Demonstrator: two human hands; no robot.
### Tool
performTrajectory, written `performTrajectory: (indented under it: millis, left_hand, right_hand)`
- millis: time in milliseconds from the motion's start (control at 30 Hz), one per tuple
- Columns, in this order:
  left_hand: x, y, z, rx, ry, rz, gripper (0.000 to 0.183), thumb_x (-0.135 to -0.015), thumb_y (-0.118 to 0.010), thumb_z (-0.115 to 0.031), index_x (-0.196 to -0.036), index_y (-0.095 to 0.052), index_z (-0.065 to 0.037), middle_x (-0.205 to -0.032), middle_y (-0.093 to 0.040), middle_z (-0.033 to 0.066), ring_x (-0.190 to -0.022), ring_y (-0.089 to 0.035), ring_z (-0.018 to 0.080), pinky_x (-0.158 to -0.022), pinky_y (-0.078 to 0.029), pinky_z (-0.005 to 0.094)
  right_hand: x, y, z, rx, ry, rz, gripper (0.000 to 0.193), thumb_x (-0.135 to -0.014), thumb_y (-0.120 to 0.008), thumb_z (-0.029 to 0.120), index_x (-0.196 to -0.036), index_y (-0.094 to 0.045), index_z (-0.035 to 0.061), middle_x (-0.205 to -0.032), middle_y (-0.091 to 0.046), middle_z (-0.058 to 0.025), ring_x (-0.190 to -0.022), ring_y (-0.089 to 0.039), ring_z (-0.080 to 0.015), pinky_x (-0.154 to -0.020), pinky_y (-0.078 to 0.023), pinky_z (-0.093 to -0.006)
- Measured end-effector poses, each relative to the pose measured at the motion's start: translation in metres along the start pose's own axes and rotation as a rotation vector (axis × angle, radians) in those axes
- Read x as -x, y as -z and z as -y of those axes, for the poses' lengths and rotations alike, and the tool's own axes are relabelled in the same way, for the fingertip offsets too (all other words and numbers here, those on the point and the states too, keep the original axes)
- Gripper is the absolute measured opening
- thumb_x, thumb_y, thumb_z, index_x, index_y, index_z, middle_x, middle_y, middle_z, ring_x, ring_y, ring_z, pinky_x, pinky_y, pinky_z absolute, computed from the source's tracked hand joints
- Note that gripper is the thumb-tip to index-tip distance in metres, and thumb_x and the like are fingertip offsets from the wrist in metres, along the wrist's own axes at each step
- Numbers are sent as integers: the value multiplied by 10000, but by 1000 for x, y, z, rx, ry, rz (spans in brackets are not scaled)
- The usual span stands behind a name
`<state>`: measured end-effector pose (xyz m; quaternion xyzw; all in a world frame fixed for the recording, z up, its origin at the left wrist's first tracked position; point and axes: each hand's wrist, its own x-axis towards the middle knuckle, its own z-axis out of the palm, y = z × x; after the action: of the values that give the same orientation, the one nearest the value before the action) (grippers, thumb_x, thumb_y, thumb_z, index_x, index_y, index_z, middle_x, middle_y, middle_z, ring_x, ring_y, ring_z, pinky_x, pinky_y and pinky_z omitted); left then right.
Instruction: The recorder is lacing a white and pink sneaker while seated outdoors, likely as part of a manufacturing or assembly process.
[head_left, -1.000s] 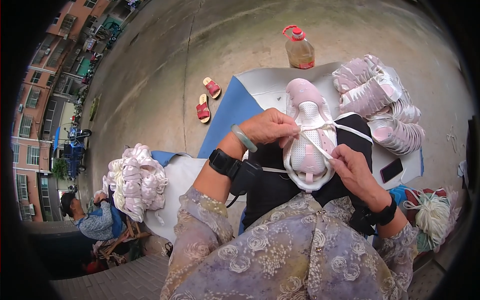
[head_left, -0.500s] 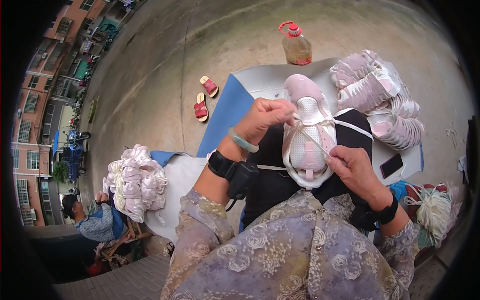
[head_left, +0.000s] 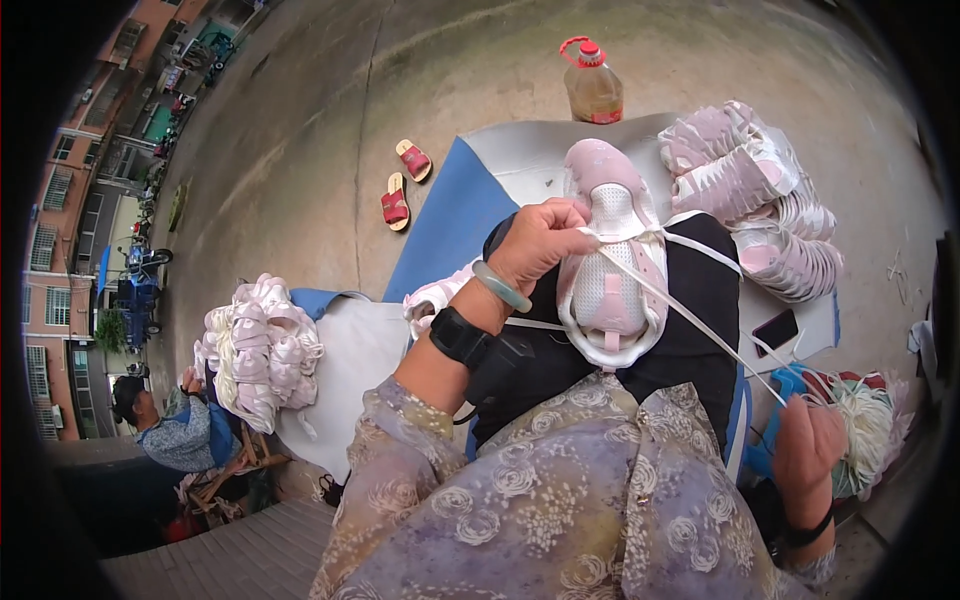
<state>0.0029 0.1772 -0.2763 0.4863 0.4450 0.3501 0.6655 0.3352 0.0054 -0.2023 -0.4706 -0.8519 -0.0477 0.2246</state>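
A pink and white sneaker lies across my lap on dark trousers, its toe pointing away from me. At the left eyelet side, my left hand pinches the white shoelace by the shoe's lower lacing. From there the shoelace runs taut down to the right. Its far end is in my right hand, which is low at the right and a little blurred, fingers closed. Another stretch of white lace loops from the shoe's right side over my knee.
Stacked pink shoe pieces lie at the right, and another pile at the left. A phone and a bundle of white laces are at the right. Beyond are a bottle and red slippers. Another person sits far left.
My right hand has swept from the shoe down and to the right, drawing the shoelace out long. My left hand stays pinched at the shoe's left side.
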Motion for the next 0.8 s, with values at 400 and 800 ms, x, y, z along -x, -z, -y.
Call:
performTrajectory:
  millis: [400,800]
  left_hand:
    - [4,-11,14,-288,-62,-116,243,-634,-652,-9,-860,-592,-75,-898,-510,-6,-768,-486,94,-716,-436,223]
    - [3,-38,7,-1090,-580,-441,369,-651,-706,-172,-936,-503,-54,-1108,-527,120,-1057,-468,299,-910,-349,371]
  right_hand:
    - [87,-53,-39,-483,-351,370,121,-782,-556,72,-869,-575,-9,-685,-539,-152,-589,-530,-317,-538,-394,-379]
    - [-129,-146,10,-478,-157,108,650,-681,-727,346,-1170,-471,4,-879,-551,-133,-738,-594,-279,-640,-479,-353]
